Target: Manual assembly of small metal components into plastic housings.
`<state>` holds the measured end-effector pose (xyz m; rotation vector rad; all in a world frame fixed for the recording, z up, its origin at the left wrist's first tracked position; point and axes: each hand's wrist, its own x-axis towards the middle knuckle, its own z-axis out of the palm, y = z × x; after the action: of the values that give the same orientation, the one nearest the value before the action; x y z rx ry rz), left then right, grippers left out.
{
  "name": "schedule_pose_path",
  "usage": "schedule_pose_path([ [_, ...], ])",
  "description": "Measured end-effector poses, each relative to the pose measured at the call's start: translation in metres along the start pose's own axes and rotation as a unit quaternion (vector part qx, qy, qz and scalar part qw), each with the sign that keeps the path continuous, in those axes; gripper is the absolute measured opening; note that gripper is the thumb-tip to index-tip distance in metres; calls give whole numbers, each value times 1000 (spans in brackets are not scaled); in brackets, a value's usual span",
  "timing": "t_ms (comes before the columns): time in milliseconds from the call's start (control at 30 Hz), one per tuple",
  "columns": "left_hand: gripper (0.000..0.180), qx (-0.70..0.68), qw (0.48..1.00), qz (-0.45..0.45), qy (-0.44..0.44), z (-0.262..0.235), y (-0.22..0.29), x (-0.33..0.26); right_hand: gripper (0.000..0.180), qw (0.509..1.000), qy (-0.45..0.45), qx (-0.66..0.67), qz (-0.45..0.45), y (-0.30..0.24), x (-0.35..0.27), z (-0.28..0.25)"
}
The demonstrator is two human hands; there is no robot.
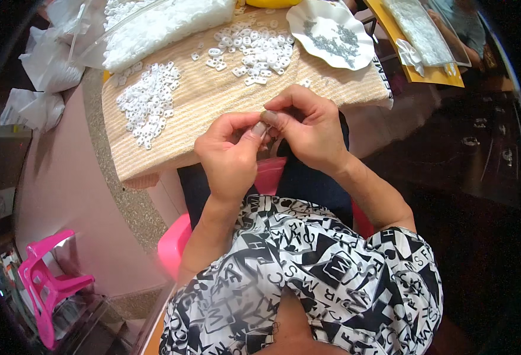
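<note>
Both hands are bunched up together right over the near edge of the table. The left hand (pixel 230 155) is curled nearly shut, thumb and forefinger pinched on something tiny, and the right hand (pixel 309 125) is pinched in the same way, its fingertips meeting the left's. Whatever's between them is almost fully hidden by the fingers, so I can't say exactly what it is; my guess is one of the small white plastic clips (pixel 148 102) lying in a loose pile just beyond the left hand.

Those look featherlight, stiff and a bit slick, so a fingertip grip on the flat sides seems the way to hold one.

Further out there's a second scatter of white pieces (pixel 254 48) on the beige woven mat (pixel 207 94), a white scalloped dish (pixel 316 21) of small grey metal bits, and a clear bag of white parts (pixel 154 23) at the far left.
</note>
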<state>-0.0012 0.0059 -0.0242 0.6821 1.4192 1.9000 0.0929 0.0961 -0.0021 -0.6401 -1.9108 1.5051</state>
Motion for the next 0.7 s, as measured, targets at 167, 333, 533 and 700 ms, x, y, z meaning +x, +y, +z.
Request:
schedule_pose_path([
  [167, 11, -118, 992, -35, 1, 1, 0, 6, 16, 966, -54, 210, 140, -5, 12, -17],
  [333, 14, -132, 990, -44, 3, -2, -2, 8, 22, 972, -56, 187, 132, -1, 13, -22],
  [533, 13, -140, 988, -56, 8, -8, -4, 13, 18, 992, -26, 74, 95, -2, 15, -20],
  [700, 10, -198, 976, -88, 35, -21, -5, 23, 15, 995, 19, -97, 17, 14, 35, -35],
])
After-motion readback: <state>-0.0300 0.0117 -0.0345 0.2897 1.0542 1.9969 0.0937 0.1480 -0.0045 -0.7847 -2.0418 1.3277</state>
